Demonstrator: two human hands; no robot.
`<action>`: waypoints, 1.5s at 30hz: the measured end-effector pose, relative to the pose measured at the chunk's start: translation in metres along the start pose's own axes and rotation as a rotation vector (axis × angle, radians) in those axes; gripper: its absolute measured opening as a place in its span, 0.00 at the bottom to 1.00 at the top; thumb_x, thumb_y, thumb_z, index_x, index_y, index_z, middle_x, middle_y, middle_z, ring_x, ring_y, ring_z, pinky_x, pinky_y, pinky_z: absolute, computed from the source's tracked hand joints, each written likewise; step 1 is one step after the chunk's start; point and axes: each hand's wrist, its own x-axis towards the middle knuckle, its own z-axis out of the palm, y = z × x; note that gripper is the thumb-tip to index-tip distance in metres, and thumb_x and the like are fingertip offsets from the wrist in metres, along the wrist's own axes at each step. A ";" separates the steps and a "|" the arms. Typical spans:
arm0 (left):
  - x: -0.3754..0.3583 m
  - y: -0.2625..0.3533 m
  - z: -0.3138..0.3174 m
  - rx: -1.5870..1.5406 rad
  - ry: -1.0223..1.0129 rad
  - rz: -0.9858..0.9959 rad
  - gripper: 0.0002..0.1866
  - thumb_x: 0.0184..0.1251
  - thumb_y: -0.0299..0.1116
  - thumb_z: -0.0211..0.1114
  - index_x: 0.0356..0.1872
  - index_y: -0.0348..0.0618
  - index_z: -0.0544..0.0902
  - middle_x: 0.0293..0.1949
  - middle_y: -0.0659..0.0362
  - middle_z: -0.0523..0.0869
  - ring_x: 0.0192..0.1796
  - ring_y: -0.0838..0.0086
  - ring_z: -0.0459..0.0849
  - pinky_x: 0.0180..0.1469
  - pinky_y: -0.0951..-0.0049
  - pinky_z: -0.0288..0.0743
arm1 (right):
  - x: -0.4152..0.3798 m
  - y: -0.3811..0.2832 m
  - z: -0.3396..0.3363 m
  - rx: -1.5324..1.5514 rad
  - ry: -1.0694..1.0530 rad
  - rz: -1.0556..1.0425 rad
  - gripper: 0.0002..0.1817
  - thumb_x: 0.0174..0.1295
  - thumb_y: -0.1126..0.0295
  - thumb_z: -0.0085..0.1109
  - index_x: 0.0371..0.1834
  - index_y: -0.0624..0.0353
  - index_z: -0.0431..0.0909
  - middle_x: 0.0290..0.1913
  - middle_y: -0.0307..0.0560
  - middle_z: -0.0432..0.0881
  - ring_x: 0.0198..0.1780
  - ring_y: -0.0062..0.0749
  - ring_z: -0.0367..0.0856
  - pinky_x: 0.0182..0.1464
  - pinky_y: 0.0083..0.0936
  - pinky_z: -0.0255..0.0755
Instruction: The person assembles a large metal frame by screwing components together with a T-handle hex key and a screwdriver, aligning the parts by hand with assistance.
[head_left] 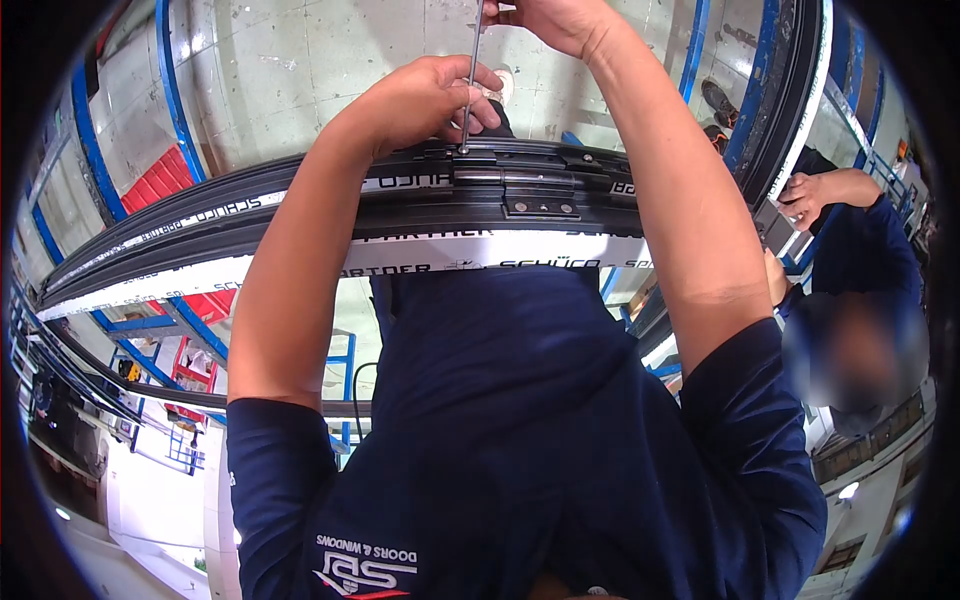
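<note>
A thin metal rod point(472, 90) stands nearly upright, its lower end at a black hinge point(513, 177) on the dark window frame point(400, 200). My left hand point(445, 98) is around the rod's lower part, fingers partly curled and spread, the rod passing by the fingertips. At the top edge, my right hand point(550, 18) is closed at the rod's upper end, its fingers partly cut off by the image border. A plate with two screws point(540, 208) lies on the profile just below the hinge. White printed film point(480, 252) covers the near side of the frame.
On the right, a co-worker's hand point(808, 195) touches another dark frame point(790, 110). Blue metal racks point(175, 90) and a red panel point(160, 180) stand at the left. The floor point(300, 60) shows beyond the frame, with a shoe point(718, 102) at the upper right.
</note>
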 end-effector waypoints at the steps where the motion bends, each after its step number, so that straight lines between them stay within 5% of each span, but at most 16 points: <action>1: 0.000 0.000 0.000 0.002 0.002 0.002 0.19 0.77 0.37 0.60 0.63 0.41 0.79 0.43 0.58 0.89 0.44 0.75 0.84 0.51 0.71 0.81 | -0.001 -0.003 0.005 -0.001 -0.001 -0.003 0.19 0.75 0.48 0.60 0.54 0.50 0.82 0.41 0.31 0.81 0.44 0.21 0.80 0.51 0.29 0.75; 10: 0.002 -0.002 -0.006 -0.037 -0.049 0.004 0.18 0.78 0.39 0.60 0.61 0.41 0.79 0.43 0.58 0.89 0.45 0.74 0.84 0.52 0.67 0.82 | 0.003 -0.018 0.001 -0.047 -0.124 -0.026 0.21 0.78 0.44 0.53 0.50 0.48 0.82 0.38 0.33 0.79 0.40 0.23 0.77 0.47 0.26 0.73; 16: 0.002 0.003 -0.009 -0.012 -0.096 0.007 0.17 0.79 0.39 0.59 0.60 0.40 0.79 0.45 0.57 0.90 0.45 0.74 0.84 0.54 0.66 0.83 | 0.008 -0.020 0.005 -0.397 0.008 -0.037 0.24 0.76 0.42 0.54 0.48 0.52 0.84 0.34 0.33 0.79 0.35 0.22 0.76 0.42 0.26 0.74; 22: 0.004 0.003 -0.011 0.028 -0.113 -0.015 0.16 0.79 0.37 0.56 0.59 0.39 0.79 0.47 0.55 0.90 0.45 0.73 0.85 0.55 0.66 0.83 | 0.003 -0.026 0.026 -0.662 0.167 -0.135 0.31 0.73 0.39 0.57 0.51 0.60 0.89 0.39 0.42 0.86 0.40 0.27 0.81 0.47 0.29 0.77; 30: 0.004 0.010 -0.010 0.169 -0.073 -0.022 0.13 0.82 0.31 0.51 0.58 0.37 0.79 0.46 0.55 0.91 0.43 0.76 0.87 0.48 0.73 0.85 | 0.006 -0.033 0.035 -0.949 0.345 -0.070 0.38 0.69 0.35 0.58 0.47 0.68 0.88 0.44 0.64 0.90 0.48 0.48 0.89 0.53 0.38 0.79; 36: 0.008 0.012 -0.008 0.214 -0.065 -0.063 0.14 0.82 0.31 0.51 0.58 0.36 0.78 0.46 0.55 0.92 0.38 0.75 0.87 0.41 0.73 0.85 | 0.002 -0.044 0.058 -1.236 0.448 0.019 0.43 0.69 0.31 0.51 0.52 0.68 0.87 0.52 0.68 0.88 0.57 0.58 0.86 0.62 0.43 0.76; 40: 0.002 0.021 -0.007 0.247 -0.061 -0.080 0.16 0.80 0.30 0.51 0.59 0.33 0.79 0.48 0.53 0.92 0.42 0.69 0.91 0.44 0.67 0.86 | -0.007 -0.046 0.075 -1.296 0.506 0.009 0.44 0.70 0.31 0.50 0.58 0.67 0.85 0.57 0.68 0.85 0.62 0.58 0.83 0.67 0.43 0.73; 45: 0.009 0.017 -0.007 0.295 -0.045 -0.071 0.15 0.80 0.29 0.52 0.58 0.30 0.77 0.45 0.48 0.91 0.36 0.65 0.93 0.35 0.68 0.86 | 0.000 -0.057 0.079 -1.355 0.513 0.189 0.44 0.71 0.31 0.48 0.64 0.65 0.82 0.66 0.65 0.81 0.70 0.56 0.78 0.71 0.43 0.69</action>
